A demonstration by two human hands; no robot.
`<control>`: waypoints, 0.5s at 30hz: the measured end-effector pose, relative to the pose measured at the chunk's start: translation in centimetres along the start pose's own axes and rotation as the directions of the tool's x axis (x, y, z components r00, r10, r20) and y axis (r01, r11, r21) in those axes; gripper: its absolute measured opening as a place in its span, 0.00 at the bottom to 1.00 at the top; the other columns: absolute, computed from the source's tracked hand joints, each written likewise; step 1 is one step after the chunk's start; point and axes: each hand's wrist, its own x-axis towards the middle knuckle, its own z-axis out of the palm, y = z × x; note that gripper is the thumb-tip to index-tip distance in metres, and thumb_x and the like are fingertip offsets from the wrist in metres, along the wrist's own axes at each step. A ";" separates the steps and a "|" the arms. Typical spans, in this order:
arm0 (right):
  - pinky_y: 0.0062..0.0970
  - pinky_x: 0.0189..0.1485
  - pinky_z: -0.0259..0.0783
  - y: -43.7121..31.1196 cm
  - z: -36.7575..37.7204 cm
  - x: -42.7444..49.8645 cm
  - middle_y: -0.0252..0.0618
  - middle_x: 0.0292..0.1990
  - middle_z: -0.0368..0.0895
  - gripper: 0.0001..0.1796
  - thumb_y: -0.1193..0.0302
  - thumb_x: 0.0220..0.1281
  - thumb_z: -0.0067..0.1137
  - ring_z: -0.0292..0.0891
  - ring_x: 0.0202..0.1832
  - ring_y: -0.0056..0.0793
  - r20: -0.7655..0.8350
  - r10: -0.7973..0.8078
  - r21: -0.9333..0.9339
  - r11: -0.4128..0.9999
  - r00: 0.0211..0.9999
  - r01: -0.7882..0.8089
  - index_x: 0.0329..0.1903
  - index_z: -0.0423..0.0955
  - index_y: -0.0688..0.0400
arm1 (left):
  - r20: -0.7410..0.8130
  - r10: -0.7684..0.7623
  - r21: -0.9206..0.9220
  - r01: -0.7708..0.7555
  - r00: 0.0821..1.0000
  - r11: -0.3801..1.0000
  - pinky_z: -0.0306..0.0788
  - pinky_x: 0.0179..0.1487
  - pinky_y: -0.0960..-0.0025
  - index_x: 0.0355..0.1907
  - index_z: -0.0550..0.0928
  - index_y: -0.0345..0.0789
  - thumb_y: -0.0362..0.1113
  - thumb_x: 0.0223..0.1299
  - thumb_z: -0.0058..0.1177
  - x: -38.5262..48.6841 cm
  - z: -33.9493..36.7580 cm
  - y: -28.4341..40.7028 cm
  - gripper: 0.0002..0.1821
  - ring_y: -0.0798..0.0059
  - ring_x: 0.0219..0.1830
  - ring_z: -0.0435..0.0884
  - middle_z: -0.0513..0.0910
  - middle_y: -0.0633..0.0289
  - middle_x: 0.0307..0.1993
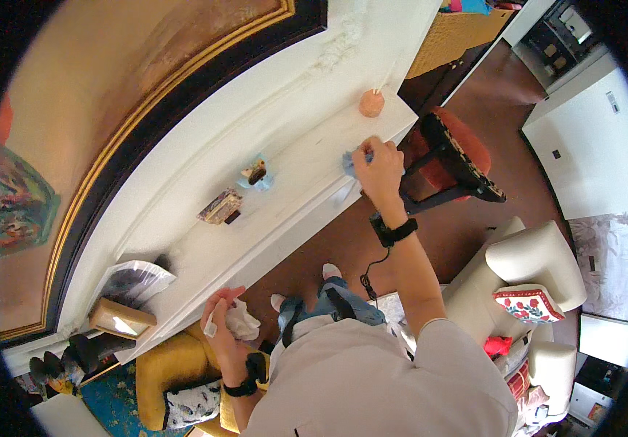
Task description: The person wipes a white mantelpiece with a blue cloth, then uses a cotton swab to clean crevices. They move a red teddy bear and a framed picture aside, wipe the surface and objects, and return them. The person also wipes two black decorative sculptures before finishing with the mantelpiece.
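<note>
My right hand grips a crumpled blue cloth against the top of a long white mantel-like ledge, close to its right end. A peach-coloured ribbed vase or diffuser with pale sticks stands just beyond that hand. My left hand is off the ledge's front edge, near its left part, with a crumpled white cloth or tissue in its grasp. Between the hands, farther back on the ledge, sit a small ornate box and a blue dish-like ornament with a brown figure.
A large gold-and-black framed painting rises behind the ledge. At its left end are a clear fan-shaped piece and a tan box-like object. A red-seated chair stands by the right end. A mustard armchair and cream sofa flank me.
</note>
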 end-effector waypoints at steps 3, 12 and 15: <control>0.45 0.49 0.75 2.3 -0.8 4.5 0.52 0.34 0.87 0.29 0.50 0.57 0.67 0.83 0.46 0.52 0.072 0.378 0.074 0.921 0.923 -0.383 0.51 0.76 0.59 | -0.005 0.043 -0.006 -0.043 0.999 0.999 0.70 0.50 0.76 0.50 0.82 0.32 0.35 0.70 0.52 -0.1 0.5 0.3 0.12 0.80 0.42 0.76 0.89 0.55 0.45; 0.50 0.52 0.76 4.6 1.8 11.8 0.63 0.43 0.85 0.31 0.44 0.63 0.52 0.81 0.49 0.63 0.204 0.269 0.124 0.947 0.941 -0.298 0.46 0.78 0.62 | -0.011 0.004 -0.073 -0.004 1.000 0.997 0.70 0.49 0.76 0.49 0.82 0.32 0.33 0.71 0.51 -0.9 1.9 -0.2 0.11 0.81 0.41 0.76 0.89 0.55 0.44; 0.51 0.50 0.77 2.5 1.0 10.6 0.63 0.40 0.85 0.29 0.45 0.65 0.52 0.82 0.47 0.64 0.206 0.274 0.100 0.949 0.940 -0.298 0.44 0.77 0.61 | -0.042 0.021 -0.058 -0.023 0.999 0.998 0.70 0.49 0.77 0.49 0.82 0.32 0.33 0.71 0.50 -1.3 2.1 -0.2 0.11 0.81 0.41 0.76 0.89 0.55 0.44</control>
